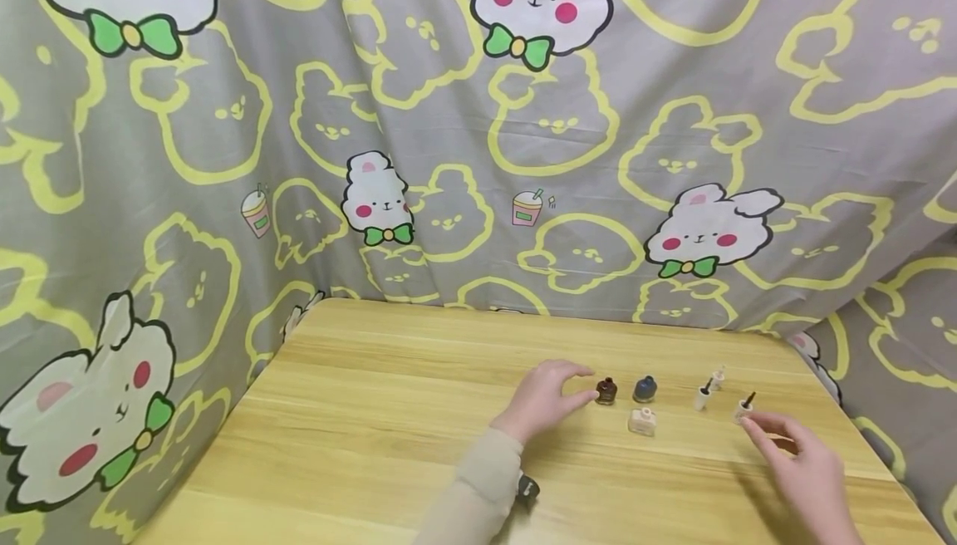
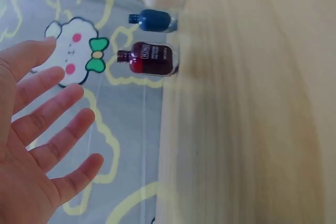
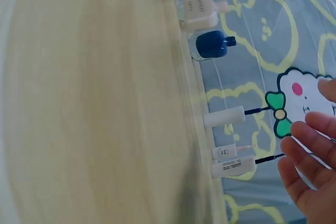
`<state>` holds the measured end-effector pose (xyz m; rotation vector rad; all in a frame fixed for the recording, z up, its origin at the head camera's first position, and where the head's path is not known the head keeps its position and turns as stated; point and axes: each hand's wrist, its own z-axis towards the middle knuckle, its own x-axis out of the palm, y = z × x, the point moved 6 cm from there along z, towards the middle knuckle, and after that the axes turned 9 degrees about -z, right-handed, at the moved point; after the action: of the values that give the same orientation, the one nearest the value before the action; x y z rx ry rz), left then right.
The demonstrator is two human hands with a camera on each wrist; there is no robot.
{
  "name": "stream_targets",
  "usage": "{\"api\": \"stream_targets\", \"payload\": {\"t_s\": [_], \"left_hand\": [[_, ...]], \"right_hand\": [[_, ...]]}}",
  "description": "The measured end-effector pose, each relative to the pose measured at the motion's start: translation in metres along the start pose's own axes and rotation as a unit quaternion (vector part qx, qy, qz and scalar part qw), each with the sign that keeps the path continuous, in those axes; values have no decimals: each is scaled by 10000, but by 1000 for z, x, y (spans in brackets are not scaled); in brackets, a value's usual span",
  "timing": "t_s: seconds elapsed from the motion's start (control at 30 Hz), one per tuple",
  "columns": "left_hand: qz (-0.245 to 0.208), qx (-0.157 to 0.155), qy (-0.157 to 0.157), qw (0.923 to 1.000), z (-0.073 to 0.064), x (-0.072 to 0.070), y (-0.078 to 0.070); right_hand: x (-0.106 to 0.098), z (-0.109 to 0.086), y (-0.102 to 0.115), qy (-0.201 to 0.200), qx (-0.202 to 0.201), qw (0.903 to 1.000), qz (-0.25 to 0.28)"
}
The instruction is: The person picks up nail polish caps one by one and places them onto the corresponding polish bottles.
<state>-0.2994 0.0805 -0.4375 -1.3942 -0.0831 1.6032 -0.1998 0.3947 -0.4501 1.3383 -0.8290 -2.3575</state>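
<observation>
Three uncapped nail polish bottles stand on the table: a dark red bottle (image 2: 152, 59), a blue bottle (image 3: 211, 44) and a pale pink bottle (image 1: 642, 421). To their right, three white caps stand upright with their brushes pointing up: a front cap (image 1: 743, 410), a middle cap (image 1: 701, 398) and a rear cap (image 1: 718, 378). My left hand (image 1: 549, 397) is beside the red bottle, its fingers spread and holding nothing. Close to the front cap is my right hand (image 1: 803, 462), with relaxed fingers and an empty palm in the right wrist view.
A wooden table (image 1: 359, 412) carries everything. Grey curtains (image 1: 449, 138) with rabbit prints hang behind it and along its sides. A small black object (image 1: 527, 488) shows beside the left sleeve (image 1: 482, 478).
</observation>
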Motion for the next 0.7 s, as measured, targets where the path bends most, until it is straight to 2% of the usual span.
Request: {"api": "stream_targets", "payload": {"t_s": [0.1, 0.2, 0.3, 0.4, 0.53, 0.63, 0.7], "left_hand": [[-621, -333, -108, 9975, 4, 2, 5], [-1325, -611, -291, 9889, 7, 3, 11], [-2022, -905, -484, 9740, 9, 6, 18], [-2510, -1072, -644, 9599, 11, 10, 24], [-2820, -1146, -732, 9497, 14, 16, 30], [-3112, -1229, -740, 9395, 15, 21, 34], [-3288, -1306, -733, 9324, 14, 24, 36]], "right_hand": [[-1, 3, -17, 287, 872, 9955, 236], [-1, 4, -30, 455, 1375, 9885, 425], [1, 6, -39, 445, 1516, 9844, 769], [5, 8, -44, 358, 1634, 9786, 1197], [8, 12, -50, 283, 1823, 9644, 1893], [11, 14, -52, 329, 1814, 9612, 2052], [13, 16, -54, 394, 1807, 9647, 1875]]}}
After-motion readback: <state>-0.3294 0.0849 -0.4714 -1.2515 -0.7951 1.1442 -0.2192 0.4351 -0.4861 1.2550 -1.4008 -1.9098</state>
